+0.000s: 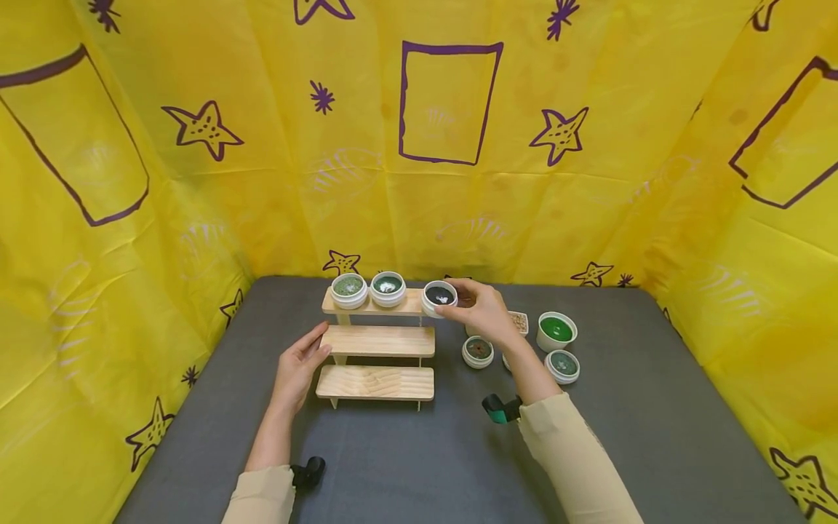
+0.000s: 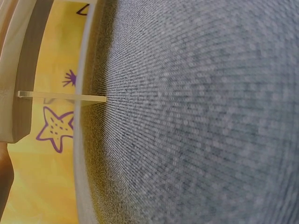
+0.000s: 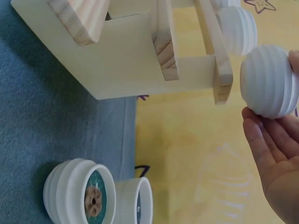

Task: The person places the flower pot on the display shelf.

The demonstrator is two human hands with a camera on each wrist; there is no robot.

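Note:
A three-step wooden shelf stand [image 1: 377, 340] rises in tiers on the dark table. My left hand [image 1: 294, 370] grips the left end of its middle step between thumb and fingers. My right hand [image 1: 483, 313] holds a small white ribbed pot [image 1: 432, 300] with a dark, glossy filling. In the right wrist view this pot [image 3: 268, 81] is just above the end of the top step, with a narrow gap between them. Two similar pots with green fillings, one speckled [image 1: 349, 290] and one darker [image 1: 388, 288], sit on the left part of that step.
Right of the stand are several more containers: a pot with a brown flower-like piece [image 1: 478, 352], a bright green cup [image 1: 556, 330], a grey-green pot [image 1: 562, 366] and a pale-grained container [image 1: 519, 322], partly behind my right arm. Yellow patterned cloth [image 1: 366, 196] encloses the table.

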